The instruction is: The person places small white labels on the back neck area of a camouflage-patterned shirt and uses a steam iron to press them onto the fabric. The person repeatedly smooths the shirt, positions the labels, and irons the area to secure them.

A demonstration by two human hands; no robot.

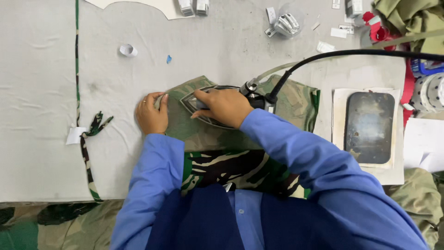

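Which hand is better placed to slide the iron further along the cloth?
Right. The right hand already grips the iron on the camouflage cloth; the left hand is flat on the cloth's edge, pinning it.

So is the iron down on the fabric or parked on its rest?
Down on the camouflage fabric: the right hand grips the iron; the dark rest pad sits empty.

Dark metal plate [369, 126] lies on pale pad right of work spot. Small curled paper scrap [128, 50] and tiny blue bit [169, 59] sit on grey table cover [41, 115]. Camouflage strip [88, 153] hangs near left edge, white tag [75, 135] beside it. Shiny metal clip [287, 24] rests up top. Olive cloth pile [409, 18] fills top right corner.
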